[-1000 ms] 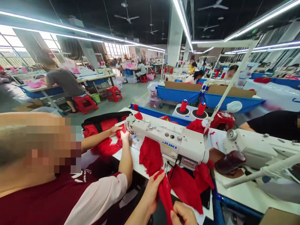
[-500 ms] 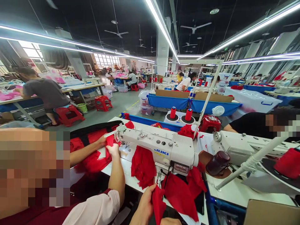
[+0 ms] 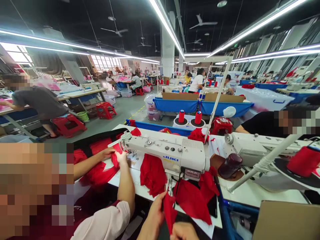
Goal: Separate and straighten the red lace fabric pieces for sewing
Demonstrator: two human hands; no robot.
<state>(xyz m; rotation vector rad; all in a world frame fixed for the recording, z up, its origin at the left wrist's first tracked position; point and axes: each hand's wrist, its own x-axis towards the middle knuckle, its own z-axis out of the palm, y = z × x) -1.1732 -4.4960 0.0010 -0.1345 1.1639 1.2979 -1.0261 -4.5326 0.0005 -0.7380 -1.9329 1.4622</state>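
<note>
L hand (image 3: pixel 156 213) pinches red fabric strip (image 3: pixel 169 213) at its upper edge, fingers pressed together on it. R hand (image 3: pixel 183 232) at bottom edge, partly cut off; touches strip's lower end, grip can't tell. Strip hangs just in front of white table (image 3: pixel 250 196), below sewing machine (image 3: pixel 172 155). Co-worker's hand (image 3: pixel 121 156) & forearm at needle end, crowding the left. More red pieces (image 3: pixel 152 173) draped near. Thread cones (image 3: pixel 181 116) behind.

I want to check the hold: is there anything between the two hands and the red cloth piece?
Nothing visible. The left hand and right hand both grip the narrow red cloth piece directly, at the front edge of the white sewing table.
</note>
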